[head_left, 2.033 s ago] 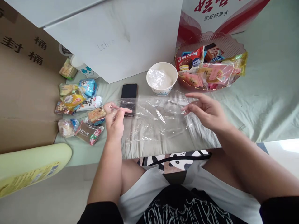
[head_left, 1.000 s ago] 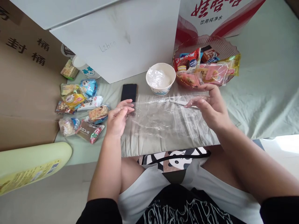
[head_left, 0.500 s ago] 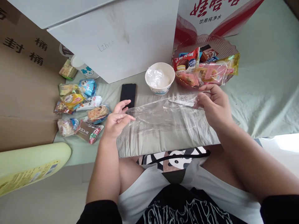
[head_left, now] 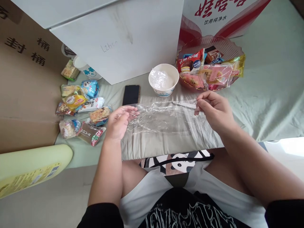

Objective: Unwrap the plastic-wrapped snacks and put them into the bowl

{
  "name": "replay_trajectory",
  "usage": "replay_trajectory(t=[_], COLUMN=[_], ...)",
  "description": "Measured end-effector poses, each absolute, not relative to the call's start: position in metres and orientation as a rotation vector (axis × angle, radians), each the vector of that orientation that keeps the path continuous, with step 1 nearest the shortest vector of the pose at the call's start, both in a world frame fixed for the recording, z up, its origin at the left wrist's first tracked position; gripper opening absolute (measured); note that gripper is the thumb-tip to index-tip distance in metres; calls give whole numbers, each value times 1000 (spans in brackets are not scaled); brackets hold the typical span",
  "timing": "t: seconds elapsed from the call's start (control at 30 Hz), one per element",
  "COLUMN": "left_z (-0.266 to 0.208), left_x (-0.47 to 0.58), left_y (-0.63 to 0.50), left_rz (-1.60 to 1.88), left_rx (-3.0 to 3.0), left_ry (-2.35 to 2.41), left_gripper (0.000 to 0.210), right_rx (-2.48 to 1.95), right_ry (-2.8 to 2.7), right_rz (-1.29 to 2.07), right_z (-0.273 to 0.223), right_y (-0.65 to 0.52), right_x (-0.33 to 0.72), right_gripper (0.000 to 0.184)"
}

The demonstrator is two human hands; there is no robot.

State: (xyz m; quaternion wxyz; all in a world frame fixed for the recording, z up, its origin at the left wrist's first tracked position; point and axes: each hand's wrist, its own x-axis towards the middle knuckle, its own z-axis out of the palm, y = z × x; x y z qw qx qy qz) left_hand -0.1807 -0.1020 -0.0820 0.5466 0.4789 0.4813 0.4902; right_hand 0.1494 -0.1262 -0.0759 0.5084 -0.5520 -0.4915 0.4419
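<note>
A crinkled sheet of clear plastic film (head_left: 163, 118) stretches between my two hands over the cloth-covered surface. My left hand (head_left: 120, 122) pinches its left end, fingers curled and partly seen through the film. At the other end my right hand (head_left: 212, 107) grips the film between thumb and fingers. From those right fingertips a thin white pointed strip (head_left: 185, 104) extends leftward along the film; whether it is a blade or part of the plastic I cannot tell. Just behind the film stands a white paper bowl (head_left: 163, 80) with crumpled clear plastic inside.
A black phone (head_left: 131, 95) lies behind my left hand. Several wrapped snacks (head_left: 89, 133) are spread at the left. Packaged snacks fill a clear scalloped bowl (head_left: 234, 47) at the back right. White (head_left: 142, 31) and brown (head_left: 26, 95) boxes border the surface.
My left hand's fingers have curled further around the film, which is more bunched there. My right hand has shifted slightly left and down, narrowing the span.
</note>
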Motion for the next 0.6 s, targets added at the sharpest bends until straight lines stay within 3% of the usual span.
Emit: replay_trajectory(t=[0.27,0.4,0.6], left_z=[-74,-72,-75], left_x=[-176,-183,-161], left_y=[-101,-95,-92], left_rz=[1077,844,504], left_rx=[994,855,885], left_ry=[1165,1103,997], left_gripper=[24,15,16], right_rx=[-1049,-830,-901], right_ry=[-866,-881,-1072], right_rz=[1387,1674,1870], right_z=[-61,-65,-84], right_y=[-130,-128,-130], right_x=[162,183,141], right_gripper=[34,47,49])
